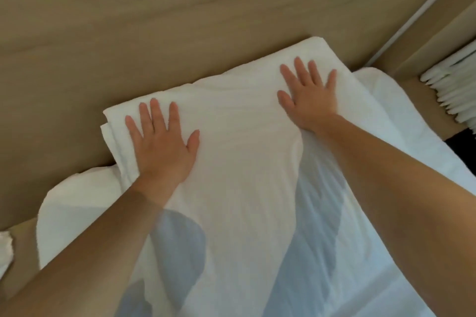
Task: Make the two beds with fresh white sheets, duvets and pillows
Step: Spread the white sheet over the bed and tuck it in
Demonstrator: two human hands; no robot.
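Note:
A white pillow lies at the head of the bed, against the tan wooden headboard. My left hand presses flat on the pillow's left end, fingers straight and spread. On the pillow's right end my right hand lies flat in the same way. Below the pillow the white sheet covers the mattress, with soft wrinkles and the shadows of my arms across it.
The mattress corners round off at left and right of the pillow. A row of white hangers sits in an open wooden closet at the right. A scrap of white cloth shows at the left edge.

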